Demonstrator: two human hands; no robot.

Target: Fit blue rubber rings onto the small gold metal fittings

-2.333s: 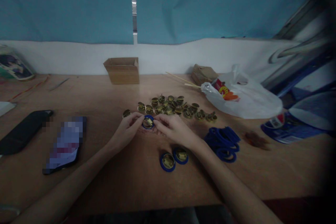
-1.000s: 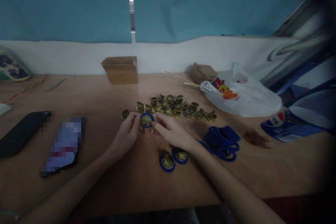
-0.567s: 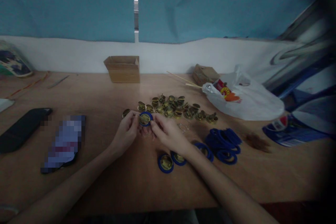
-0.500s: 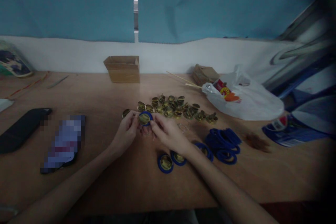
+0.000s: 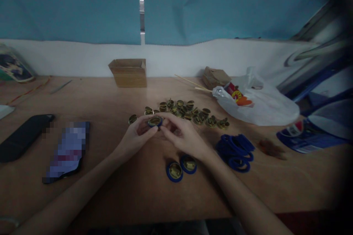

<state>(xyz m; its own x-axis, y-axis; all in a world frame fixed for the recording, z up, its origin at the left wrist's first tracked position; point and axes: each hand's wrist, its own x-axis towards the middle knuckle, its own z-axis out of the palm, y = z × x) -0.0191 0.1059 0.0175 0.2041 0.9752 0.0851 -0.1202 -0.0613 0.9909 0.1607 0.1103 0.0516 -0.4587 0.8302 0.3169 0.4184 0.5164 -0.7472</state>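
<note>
A round brass-coloured piece with a blue ring around it [image 5: 154,121] is held between both hands, tilted. My left hand [image 5: 138,132] grips its left side, thumb at the lower edge. My right hand [image 5: 180,132] pinches the right side with thumb and fingers. Behind the hands stand several loose brass pieces [image 5: 190,105]. Two brass pieces in blue rings, one at the left [image 5: 174,171] and one beside it [image 5: 189,164], lie in front of my right hand. A pile of blue rings [image 5: 235,148] sits right of my right forearm.
An open cardboard box [image 5: 130,77] stands at the back by the wall. A crumpled brown packet [image 5: 216,77] and a white plastic bag [image 5: 264,106] lie back right, a blue Pepsi container [image 5: 300,137] at the right. Two phones, one black [image 5: 26,137], one lit [image 5: 67,150], lie left.
The held piece has tilted and moved slightly right, with both hands' fingers shifted around it. My right forearm now covers the third ringed piece.
</note>
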